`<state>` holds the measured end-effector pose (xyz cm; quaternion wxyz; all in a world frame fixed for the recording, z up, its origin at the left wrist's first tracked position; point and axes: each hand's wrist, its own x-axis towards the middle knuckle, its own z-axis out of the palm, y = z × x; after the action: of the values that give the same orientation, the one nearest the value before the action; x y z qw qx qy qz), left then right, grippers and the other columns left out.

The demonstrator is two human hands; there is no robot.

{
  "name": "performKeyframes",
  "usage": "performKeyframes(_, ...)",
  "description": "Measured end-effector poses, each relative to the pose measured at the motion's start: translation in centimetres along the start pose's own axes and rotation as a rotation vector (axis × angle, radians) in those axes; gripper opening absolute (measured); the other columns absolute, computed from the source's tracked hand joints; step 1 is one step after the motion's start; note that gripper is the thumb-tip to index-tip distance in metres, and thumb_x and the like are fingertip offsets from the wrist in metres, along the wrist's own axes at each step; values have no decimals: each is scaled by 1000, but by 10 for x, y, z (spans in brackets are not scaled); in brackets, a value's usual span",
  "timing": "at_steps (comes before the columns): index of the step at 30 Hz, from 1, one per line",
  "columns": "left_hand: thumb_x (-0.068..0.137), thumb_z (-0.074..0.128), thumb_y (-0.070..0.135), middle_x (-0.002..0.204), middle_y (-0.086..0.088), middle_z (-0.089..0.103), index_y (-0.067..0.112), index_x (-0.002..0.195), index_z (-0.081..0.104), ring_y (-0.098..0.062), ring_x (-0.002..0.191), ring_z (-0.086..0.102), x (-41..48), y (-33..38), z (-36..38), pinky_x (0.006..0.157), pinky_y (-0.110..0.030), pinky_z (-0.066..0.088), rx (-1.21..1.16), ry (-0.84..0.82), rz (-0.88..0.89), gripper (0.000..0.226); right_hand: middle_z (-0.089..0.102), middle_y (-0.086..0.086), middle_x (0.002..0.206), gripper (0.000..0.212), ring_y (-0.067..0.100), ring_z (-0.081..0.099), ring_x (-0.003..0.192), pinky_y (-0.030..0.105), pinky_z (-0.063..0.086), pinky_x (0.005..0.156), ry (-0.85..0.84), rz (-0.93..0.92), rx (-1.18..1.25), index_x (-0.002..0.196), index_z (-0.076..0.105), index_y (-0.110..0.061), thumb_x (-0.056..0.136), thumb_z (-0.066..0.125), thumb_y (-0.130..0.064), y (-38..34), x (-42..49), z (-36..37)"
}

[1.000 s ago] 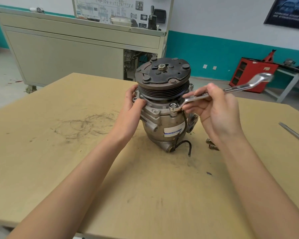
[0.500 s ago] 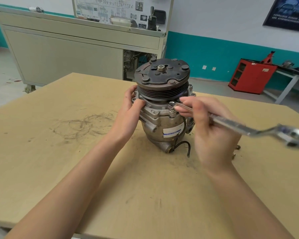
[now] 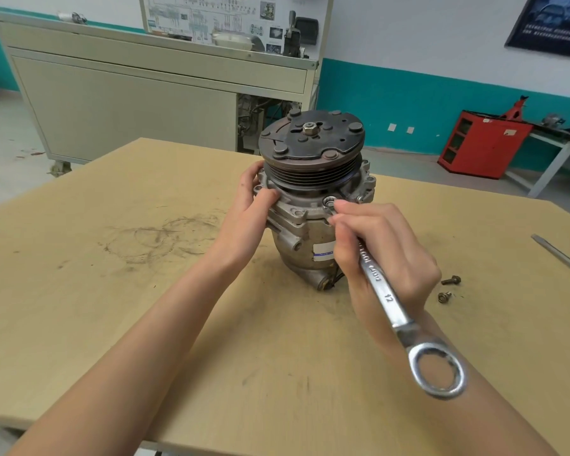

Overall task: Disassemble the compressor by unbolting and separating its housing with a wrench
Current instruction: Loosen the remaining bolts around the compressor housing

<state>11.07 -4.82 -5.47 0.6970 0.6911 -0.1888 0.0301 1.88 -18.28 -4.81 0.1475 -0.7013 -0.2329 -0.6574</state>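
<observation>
The compressor (image 3: 305, 232) stands upright on the wooden table (image 3: 145, 307), its dark pulley and clutch plate on top. My left hand (image 3: 247, 212) grips the housing flange on the left side. My right hand (image 3: 375, 248) holds a silver combination wrench (image 3: 384, 294) marked 12 near its open end, which sits at a bolt (image 3: 329, 202) on the front flange. The wrench handle points toward me, its ring end over my right forearm.
Two loose bolts (image 3: 448, 287) lie on the table right of my right hand. A long metal bar (image 3: 560, 256) lies near the right edge. A grey cabinet (image 3: 129, 103) and a red toolbox (image 3: 481, 143) stand behind the table.
My right hand has swung the wrench handle clockwise around the bolt, from pointing far right to pointing toward me. My left hand has stayed on the flange.
</observation>
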Motion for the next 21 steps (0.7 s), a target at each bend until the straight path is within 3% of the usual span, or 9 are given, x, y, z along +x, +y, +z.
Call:
performKeyframes(4, 80, 41, 39, 133, 12, 48, 33, 142, 34, -8, 118, 52, -1, 0, 0, 103, -36, 43, 3, -8, 1, 63, 69, 16, 78, 42, 23, 67, 63, 31, 54, 49, -1, 29, 46, 68, 68, 6, 99, 45, -13, 1, 1, 1)
performKeyframes(7, 80, 40, 40, 134, 13, 47, 35, 141, 33, -7, 118, 52, 0, 0, 0, 103, -36, 43, 10, -11, -3, 62, 67, 6, 81, 29, 20, 69, 70, 39, 56, 57, 4, 362, 407, 78, 63, -9, 98, 42, -16, 3, 3, -1)
performKeyframes(9, 80, 40, 41, 134, 14, 47, 38, 140, 32, -6, 118, 52, -1, 0, -1, 104, -37, 43, 10, -17, -8, 61, 69, -4, 83, 24, 18, 71, 70, 33, 57, 61, 9, 615, 640, 80, 59, -15, 95, 41, -19, 7, 7, -3)
performKeyframes(13, 81, 39, 42, 134, 14, 49, 39, 139, 32, -8, 119, 52, -1, -1, 0, 105, -37, 42, 16, -17, -8, 59, 73, 6, 79, 34, 25, 71, 66, 25, 56, 59, -54, 941, 873, 74, 64, -9, 96, 40, -16, 30, 22, -8)
performKeyframes(16, 80, 39, 41, 127, 22, 49, 39, 139, 32, -4, 115, 53, 0, 0, 0, 101, -33, 44, 9, -15, -2, 59, 73, 10, 79, 36, 23, 71, 67, 25, 56, 60, -120, 1035, 932, 73, 67, -9, 97, 45, -25, 39, 30, -8)
performKeyframes(19, 80, 39, 42, 133, 15, 49, 38, 139, 32, -7, 118, 52, 0, -1, 1, 101, -34, 43, 7, -12, -5, 59, 73, 10, 81, 37, 23, 72, 73, 24, 56, 65, -60, 1051, 966, 74, 70, -12, 89, 47, -38, 37, 32, -12)
performKeyframes(21, 80, 39, 43, 134, 14, 49, 38, 140, 32, -6, 116, 53, 0, -1, 1, 100, -33, 44, 10, -10, -3, 61, 74, 9, 86, 35, 24, 72, 80, 25, 56, 69, -36, 1009, 935, 78, 70, -13, 95, 47, -33, 31, 31, -18)
